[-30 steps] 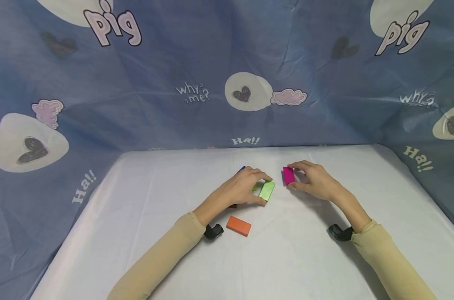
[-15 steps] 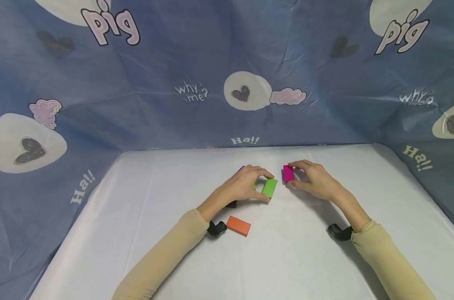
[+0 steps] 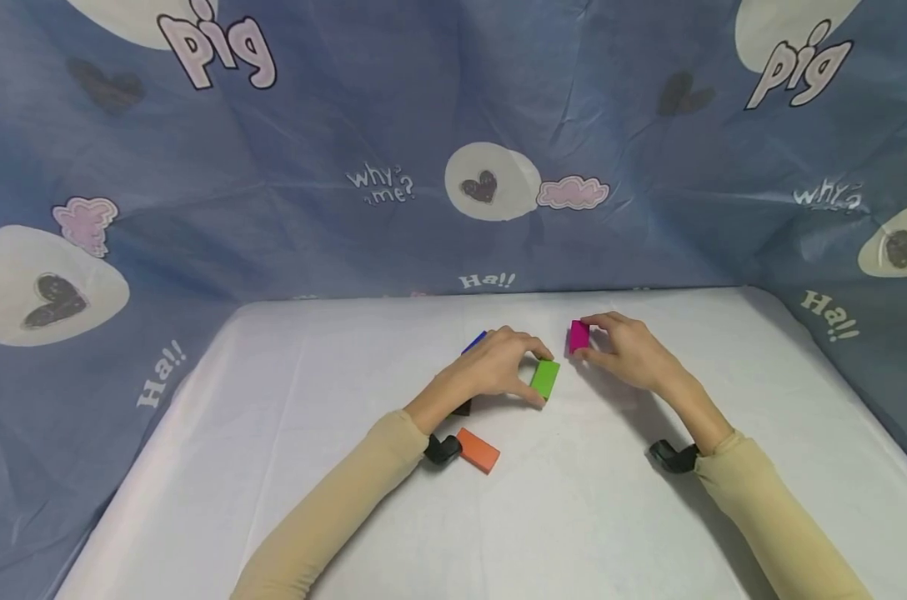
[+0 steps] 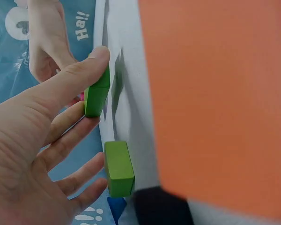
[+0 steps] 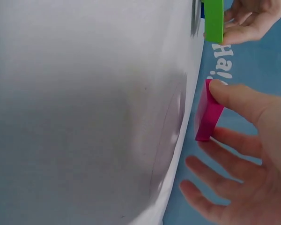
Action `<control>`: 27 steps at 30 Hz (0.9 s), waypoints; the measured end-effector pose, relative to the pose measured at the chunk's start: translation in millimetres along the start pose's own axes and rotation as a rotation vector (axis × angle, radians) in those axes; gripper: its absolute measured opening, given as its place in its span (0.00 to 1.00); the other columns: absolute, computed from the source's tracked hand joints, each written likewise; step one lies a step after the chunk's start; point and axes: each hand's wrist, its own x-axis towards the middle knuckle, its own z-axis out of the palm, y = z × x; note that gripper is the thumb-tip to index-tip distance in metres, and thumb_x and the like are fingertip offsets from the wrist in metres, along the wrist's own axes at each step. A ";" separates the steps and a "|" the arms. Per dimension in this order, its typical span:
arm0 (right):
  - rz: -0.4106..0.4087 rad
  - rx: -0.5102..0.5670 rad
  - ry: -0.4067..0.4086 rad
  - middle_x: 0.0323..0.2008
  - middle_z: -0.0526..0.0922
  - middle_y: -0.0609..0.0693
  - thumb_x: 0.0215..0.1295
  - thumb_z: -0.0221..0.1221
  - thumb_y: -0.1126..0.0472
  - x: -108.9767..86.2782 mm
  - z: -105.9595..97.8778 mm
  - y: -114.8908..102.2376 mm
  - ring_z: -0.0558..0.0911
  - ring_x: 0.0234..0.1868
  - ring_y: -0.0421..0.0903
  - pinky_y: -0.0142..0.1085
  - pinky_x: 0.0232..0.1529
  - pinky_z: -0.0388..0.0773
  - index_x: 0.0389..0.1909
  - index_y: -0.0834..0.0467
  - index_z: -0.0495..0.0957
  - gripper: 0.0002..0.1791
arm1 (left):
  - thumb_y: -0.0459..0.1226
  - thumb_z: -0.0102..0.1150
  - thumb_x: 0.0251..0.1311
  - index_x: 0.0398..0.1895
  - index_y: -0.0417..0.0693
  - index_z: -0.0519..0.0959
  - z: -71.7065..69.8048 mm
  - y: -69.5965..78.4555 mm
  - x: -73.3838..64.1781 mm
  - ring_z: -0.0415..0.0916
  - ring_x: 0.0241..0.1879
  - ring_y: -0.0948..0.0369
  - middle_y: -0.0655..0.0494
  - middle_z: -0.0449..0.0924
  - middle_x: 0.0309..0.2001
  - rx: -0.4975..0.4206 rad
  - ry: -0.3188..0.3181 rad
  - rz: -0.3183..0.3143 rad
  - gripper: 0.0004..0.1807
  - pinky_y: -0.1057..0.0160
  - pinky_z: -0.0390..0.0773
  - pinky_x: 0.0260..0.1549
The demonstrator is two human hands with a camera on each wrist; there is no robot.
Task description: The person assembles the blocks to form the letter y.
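Note:
My left hand pinches a bright green block between thumb and fingers, its outer fingers spread in the left wrist view. To the right, my right hand pinches a magenta block by its two ends. The two held blocks are close but apart, and both look lifted off the cloth in the wrist views. Near the left hand's outer fingers stands a yellowish-green block, hidden by the hand in the head view. A blue block and a dark block are partly covered by the left hand.
An orange block lies beside the left wrist's black camera mount and looms large in the left wrist view. White cloth covers the table. A blue printed curtain rises behind the back edge.
The left hand has carried the green block a little to the right. The right hand has moved slightly away toward the back with the magenta block. More of the blue block shows.

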 end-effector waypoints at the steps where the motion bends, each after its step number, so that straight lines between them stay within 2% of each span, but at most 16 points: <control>1: 0.006 -0.004 0.003 0.67 0.81 0.70 0.72 0.69 0.57 1.0 -0.3 -0.3 0.81 0.68 0.69 0.64 0.69 0.77 0.70 0.69 0.75 0.32 | 0.57 0.84 0.52 0.66 0.60 0.84 -0.4 0.6 0.1 0.79 0.56 0.57 0.64 0.88 0.62 0.000 -0.005 0.000 0.38 0.60 0.78 0.57; 6: 0.046 -0.023 -0.001 0.67 0.81 0.71 0.73 0.67 0.56 6.1 -1.9 -3.1 0.83 0.65 0.67 0.63 0.66 0.78 0.70 0.70 0.75 0.32 | 0.57 0.83 0.53 0.67 0.60 0.83 -1.8 1.6 -1.1 0.79 0.58 0.57 0.63 0.87 0.63 -0.010 -0.012 -0.005 0.37 0.59 0.79 0.57; 13: 0.083 -0.021 -0.011 0.68 0.80 0.71 0.74 0.66 0.55 11.9 -0.5 -0.2 0.81 0.68 0.68 0.64 0.67 0.77 0.70 0.71 0.75 0.32 | 0.57 0.83 0.52 0.67 0.60 0.83 -3.9 -2.1 -5.1 0.79 0.57 0.58 0.64 0.87 0.62 -0.013 -0.001 -0.007 0.38 0.58 0.78 0.60; 17: 0.093 -0.029 -0.013 0.67 0.81 0.71 0.75 0.66 0.53 14.7 0.8 1.6 0.83 0.60 0.64 0.60 0.62 0.80 0.71 0.71 0.75 0.32 | 0.56 0.84 0.53 0.67 0.59 0.83 -5.0 -3.6 -7.3 0.79 0.57 0.57 0.63 0.87 0.62 -0.027 0.006 -0.009 0.37 0.56 0.77 0.62; 20: 0.099 -0.043 -0.009 0.64 0.83 0.70 0.75 0.66 0.53 15.8 1.9 3.1 0.80 0.49 0.57 0.53 0.53 0.79 0.70 0.71 0.75 0.32 | 0.55 0.84 0.53 0.67 0.59 0.83 -4.9 -3.3 -8.7 0.79 0.58 0.56 0.62 0.87 0.63 -0.037 0.007 -0.006 0.37 0.55 0.77 0.62; 22: 0.103 -0.051 -0.006 0.62 0.84 0.69 0.75 0.66 0.53 16.1 2.6 3.9 0.78 0.46 0.55 0.50 0.50 0.76 0.70 0.71 0.75 0.32 | 0.55 0.84 0.53 0.67 0.59 0.83 -4.9 -3.0 -8.9 0.79 0.58 0.56 0.62 0.87 0.63 -0.037 0.009 -0.008 0.38 0.55 0.77 0.63; 27: 0.121 -0.057 -0.013 0.58 0.85 0.67 0.74 0.67 0.51 15.1 2.0 3.3 0.77 0.45 0.54 0.49 0.48 0.76 0.70 0.70 0.76 0.33 | 0.55 0.84 0.53 0.68 0.58 0.83 -5.8 -2.5 -8.5 0.79 0.59 0.57 0.62 0.87 0.63 -0.031 0.013 -0.010 0.38 0.55 0.76 0.65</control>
